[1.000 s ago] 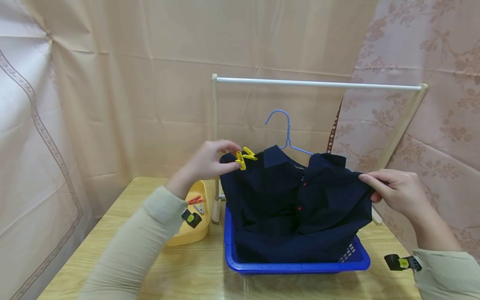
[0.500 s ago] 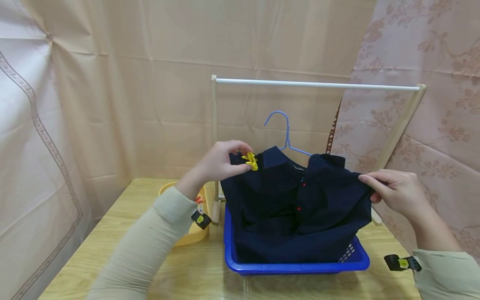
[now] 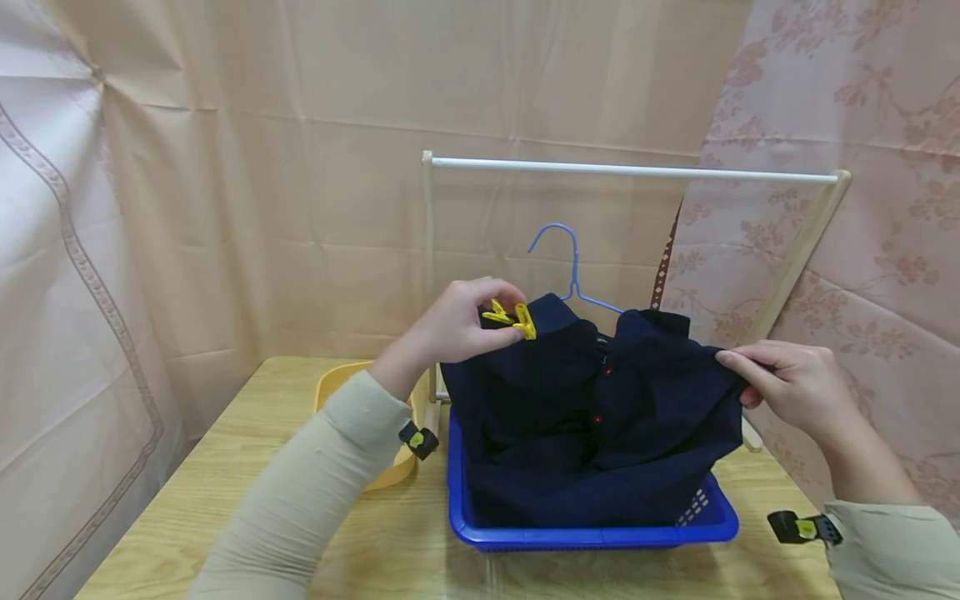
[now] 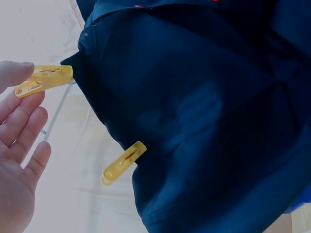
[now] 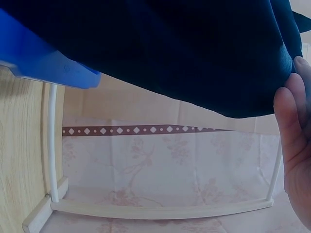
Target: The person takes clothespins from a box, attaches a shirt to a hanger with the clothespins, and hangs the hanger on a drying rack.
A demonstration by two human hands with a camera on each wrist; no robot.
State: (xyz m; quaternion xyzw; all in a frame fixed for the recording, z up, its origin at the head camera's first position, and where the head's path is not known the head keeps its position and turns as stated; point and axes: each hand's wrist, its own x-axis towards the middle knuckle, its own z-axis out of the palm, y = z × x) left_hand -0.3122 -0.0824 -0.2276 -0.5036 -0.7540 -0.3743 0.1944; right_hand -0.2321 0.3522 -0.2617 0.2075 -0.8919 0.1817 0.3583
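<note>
A dark navy shirt [image 3: 540, 417] with red buttons hangs on a blue wire hanger [image 3: 575, 258]. Its lower part lies in a blue basket [image 3: 600, 536]. My left hand [image 3: 472, 321] pinches a yellow clothespin [image 4: 53, 75] between thumb and index finger, its tip at the shirt's edge near the collar; whether it bites the cloth I cannot tell. A second yellow clothespin [image 4: 124, 162] is clipped to the shirt's shoulder edge, farther from the collar. My right hand [image 3: 795, 383] pinches the opposite shoulder of the shirt between thumb and fingers.
Behind the shirt stands a rack with a white rail [image 3: 637, 169] and pale wooden posts. A yellow tray [image 3: 330, 383] sits on the wooden table [image 3: 247, 433], partly hidden by my left forearm. Curtains [image 3: 337, 208] surround the table.
My left hand has moved right along the shoulder toward the collar, carrying its clothespin past the clipped one. My right hand stays at the other shoulder.
</note>
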